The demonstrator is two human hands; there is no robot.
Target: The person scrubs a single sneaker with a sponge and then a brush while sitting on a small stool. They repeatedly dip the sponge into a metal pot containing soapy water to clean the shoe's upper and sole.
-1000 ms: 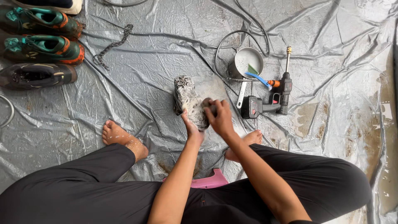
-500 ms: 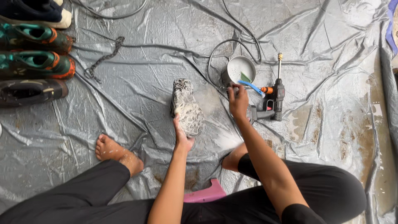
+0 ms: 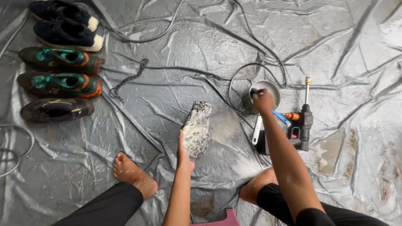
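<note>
My left hand (image 3: 183, 151) holds a shoe (image 3: 197, 127) by its near end, sole up and covered in white foam, on the grey plastic sheet (image 3: 176, 62). My right hand (image 3: 263, 101) is stretched out over a small white bowl (image 3: 271, 88) and grips a dark brush whose head dips into the bowl. My bare left foot (image 3: 130, 172) rests on the sheet to the left; my right knee is bent under my right arm.
A black and orange spray gun (image 3: 302, 125) with a brass nozzle lies right of the bowl, beside a white-handled brush (image 3: 256, 130) and a blue one (image 3: 281, 117). Several shoes (image 3: 60, 81) are lined up at the far left. A chain (image 3: 127, 79), hoses and a pink stool edge (image 3: 222, 219) are nearby.
My right hand left the foamy shoe and reached out to the bowl with the brush. My left hand kept hold of the shoe. The view shifted down and left.
</note>
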